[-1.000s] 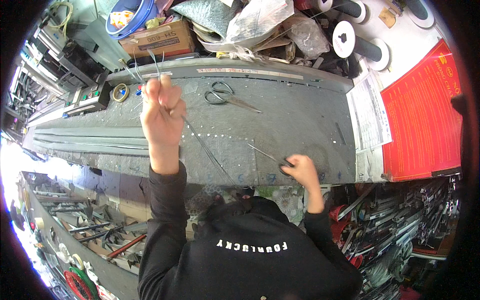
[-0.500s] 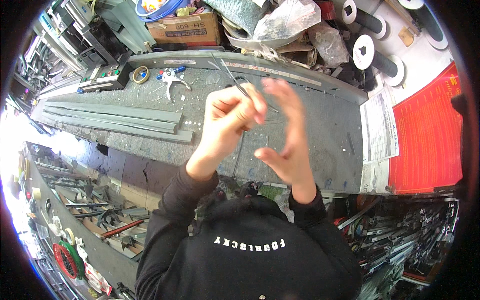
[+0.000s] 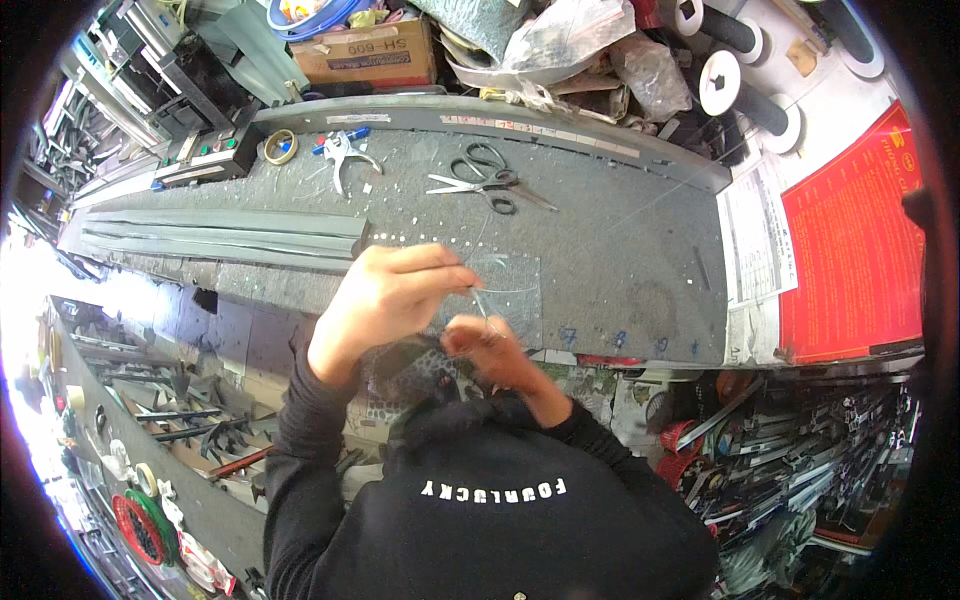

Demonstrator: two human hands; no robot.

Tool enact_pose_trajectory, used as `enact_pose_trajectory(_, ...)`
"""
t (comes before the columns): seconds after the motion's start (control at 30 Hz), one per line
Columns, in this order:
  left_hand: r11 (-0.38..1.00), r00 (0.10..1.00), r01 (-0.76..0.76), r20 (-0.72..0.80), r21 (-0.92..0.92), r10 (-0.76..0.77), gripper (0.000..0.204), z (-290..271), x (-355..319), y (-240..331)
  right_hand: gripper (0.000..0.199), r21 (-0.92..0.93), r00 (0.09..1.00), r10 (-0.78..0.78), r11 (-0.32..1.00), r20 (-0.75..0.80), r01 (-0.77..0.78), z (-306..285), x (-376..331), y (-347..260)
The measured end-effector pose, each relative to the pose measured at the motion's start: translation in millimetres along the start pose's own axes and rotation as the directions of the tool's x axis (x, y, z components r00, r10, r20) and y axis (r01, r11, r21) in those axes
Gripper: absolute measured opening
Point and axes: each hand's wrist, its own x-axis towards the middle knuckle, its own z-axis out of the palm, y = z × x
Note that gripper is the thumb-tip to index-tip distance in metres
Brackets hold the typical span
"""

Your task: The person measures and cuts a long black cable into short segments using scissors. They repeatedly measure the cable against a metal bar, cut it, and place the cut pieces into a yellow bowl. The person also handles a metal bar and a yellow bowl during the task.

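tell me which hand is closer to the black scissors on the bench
Left. The left hand lies just below and left of the scissors; the right hand sits lower, near the bench's front edge, farther from them.

A grey workbench (image 3: 620, 250) carries scissors (image 3: 487, 182), a tape roll (image 3: 281, 146) and long grey strips (image 3: 220, 232).

Brown cardboard box (image 3: 368, 52) with pale label, far centre-left behind bench. Clear plastic bags (image 3: 575, 35) piled right of it. Red rectangular sign (image 3: 850, 250) at right; white printed sheet (image 3: 752, 235) just left of it.
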Motion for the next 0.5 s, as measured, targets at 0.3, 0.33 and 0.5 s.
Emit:
enact_pose_trajectory(0.3,0.769,0.923,0.365,-0.309,0.524,-0.227,0.023,-137,-148,-78,0.013,-0.681,0.980,0.170,0.707,-0.099,-0.192,-117,-14,-54)
enact_pose_trajectory(0.33,0.735,0.893,0.433,-0.358,0.521,-0.271,0.024,-155,-165,-84,0.012,-0.788,0.995,0.053,0.607,-0.084,-0.099,-143,-16,-66)
enact_pose_trajectory(0.5,0.550,0.798,0.592,-0.526,0.590,-0.295,0.026,-242,-219,-82,0.011,-0.405,0.991,0.010,0.912,-0.131,-0.063,-135,-31,-51)
